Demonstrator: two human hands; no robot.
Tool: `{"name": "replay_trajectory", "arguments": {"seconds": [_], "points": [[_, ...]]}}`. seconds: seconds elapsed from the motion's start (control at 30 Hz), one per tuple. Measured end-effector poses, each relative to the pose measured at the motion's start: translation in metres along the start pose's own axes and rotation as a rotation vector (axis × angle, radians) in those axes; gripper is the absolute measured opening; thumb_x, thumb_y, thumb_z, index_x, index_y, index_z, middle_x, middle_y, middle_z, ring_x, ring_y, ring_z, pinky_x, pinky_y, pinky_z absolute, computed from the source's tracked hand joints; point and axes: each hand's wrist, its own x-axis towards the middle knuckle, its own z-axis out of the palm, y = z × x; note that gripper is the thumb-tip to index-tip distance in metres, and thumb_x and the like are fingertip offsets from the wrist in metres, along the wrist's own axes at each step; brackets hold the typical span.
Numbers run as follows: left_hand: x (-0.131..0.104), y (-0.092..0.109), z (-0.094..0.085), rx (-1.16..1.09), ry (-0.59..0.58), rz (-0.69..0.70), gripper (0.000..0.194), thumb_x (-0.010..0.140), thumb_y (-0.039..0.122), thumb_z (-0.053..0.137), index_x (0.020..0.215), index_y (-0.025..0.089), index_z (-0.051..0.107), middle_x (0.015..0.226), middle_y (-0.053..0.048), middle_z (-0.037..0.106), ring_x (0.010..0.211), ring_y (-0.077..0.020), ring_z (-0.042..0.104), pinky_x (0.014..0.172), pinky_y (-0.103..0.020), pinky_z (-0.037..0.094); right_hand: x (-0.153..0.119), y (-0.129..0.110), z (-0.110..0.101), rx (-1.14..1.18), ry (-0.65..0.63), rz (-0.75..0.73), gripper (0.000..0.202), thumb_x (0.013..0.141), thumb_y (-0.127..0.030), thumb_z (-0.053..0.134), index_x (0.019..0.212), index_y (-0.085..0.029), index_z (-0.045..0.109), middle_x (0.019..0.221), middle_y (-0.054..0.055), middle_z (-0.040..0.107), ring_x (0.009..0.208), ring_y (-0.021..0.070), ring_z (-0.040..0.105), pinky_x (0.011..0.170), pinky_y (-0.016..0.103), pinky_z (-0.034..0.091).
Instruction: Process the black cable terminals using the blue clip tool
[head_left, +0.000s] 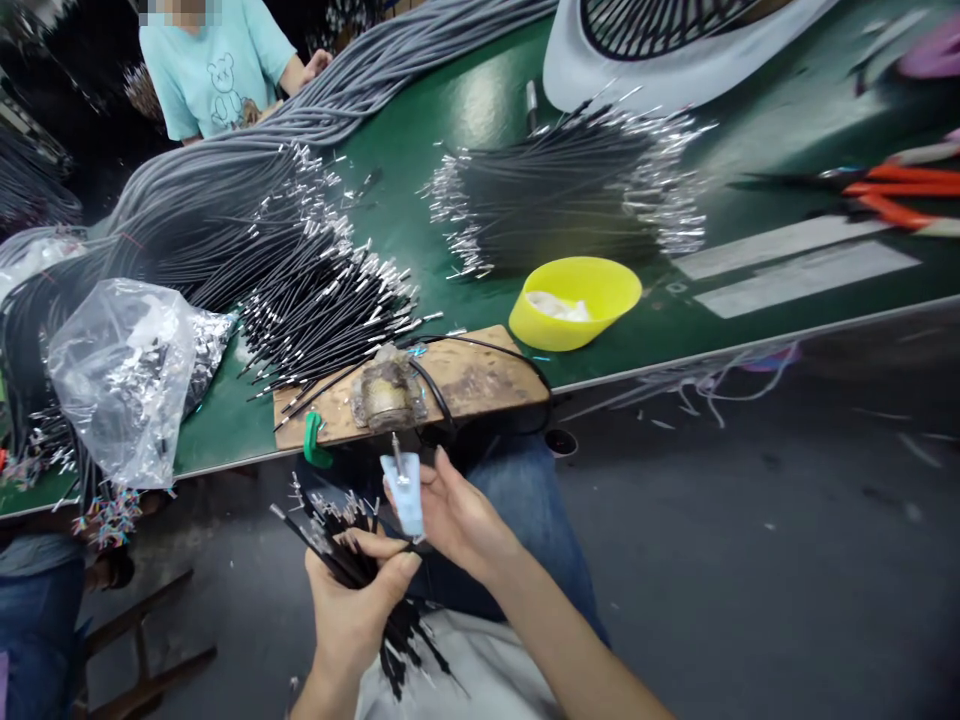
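Observation:
My left hand [352, 600] is closed around a bundle of thin black cables [405, 645] with bare silvery ends. Its thumb and forefinger pinch together by the lower tip of a light blue clip-like piece [406, 500]. That piece sits at the end of a metal shaft [396, 445]. My right hand [466, 520] has its fingers curled behind the light blue piece, with a fingertip showing at its left side. The shaft points toward me from a small tape-wrapped motor [388, 390] on a wooden board [480, 370] at the table edge.
Piles of black cables [322, 320] and more cut lengths [555, 200] lie on the green table [480, 100]. Around them are a yellow dish [577, 300] with white bits, a clear plastic bag [120, 370], orange-handled pliers [900, 190] and a fan [645, 60]. A person [217, 70] is across the table.

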Motion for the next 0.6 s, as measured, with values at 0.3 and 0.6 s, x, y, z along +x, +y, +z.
{"name": "replay_trajectory", "arguments": {"seconds": [0.3,0.6], "points": [[-0.008,-0.012,-0.01,0.061,-0.165,-0.131,0.02,0.07,0.032,0.069,0.082,0.017,0.077,0.048,-0.001,0.06,0.036,-0.0083,0.044,0.038,-0.021,0.04,-0.035,0.002,-0.017,-0.553,0.227,-0.452,0.027,0.075,-0.041,0.068,0.063,-0.019,0.06,0.057,-0.002,0.05,0.054,0.0123,0.044,0.05,0.025,0.036],[-0.016,-0.015,-0.006,0.108,-0.1,-0.108,0.006,0.067,0.015,0.068,0.066,0.01,0.072,0.057,0.0,0.061,0.056,-0.0118,0.053,0.057,-0.022,0.045,-0.043,0.005,0.012,-1.192,0.016,-0.832,0.019,0.083,-0.009,0.051,0.067,-0.019,0.053,0.062,0.0,0.048,0.062,0.0153,0.044,0.057,0.029,0.038]]}}
